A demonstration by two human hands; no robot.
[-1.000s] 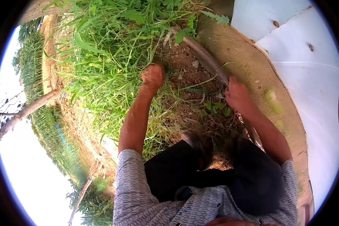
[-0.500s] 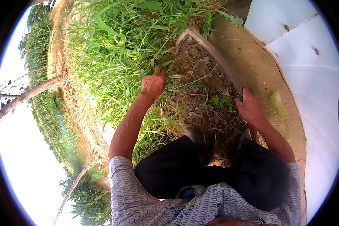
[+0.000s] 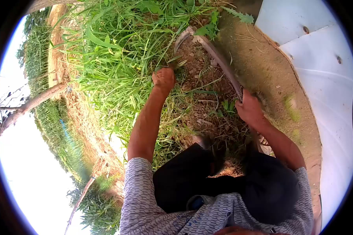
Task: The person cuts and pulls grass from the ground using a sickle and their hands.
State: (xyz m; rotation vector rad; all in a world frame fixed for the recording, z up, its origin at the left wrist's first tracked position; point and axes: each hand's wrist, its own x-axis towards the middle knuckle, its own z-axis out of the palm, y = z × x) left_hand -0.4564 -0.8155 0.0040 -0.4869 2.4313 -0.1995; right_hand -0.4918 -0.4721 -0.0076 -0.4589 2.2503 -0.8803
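My right hand (image 3: pixel 250 109) is closed around the wooden handle of a sickle (image 3: pixel 220 60). Its curved blade (image 3: pixel 181 38) points left and lies at the edge of the grass, a little above and to the right of my left hand. My left hand (image 3: pixel 164 78) is closed at the base of the tall green grass (image 3: pixel 117 66), with a few stems sticking out at the fingers. Bare brown soil (image 3: pixel 198 78) with cut stems and small stones lies between the two hands.
A white panel (image 3: pixel 313 51) stands along the right, beside a strip of packed earth (image 3: pixel 278 78). My bent knees (image 3: pixel 270 176) are close below the hands. Dry straw (image 3: pixel 82 113) and a tree trunk (image 3: pixel 39 98) are at the left.
The sickle and my right hand have shifted slightly left, with the blade further into the grass edge. My left hand has moved a little to the right and up, still closed.
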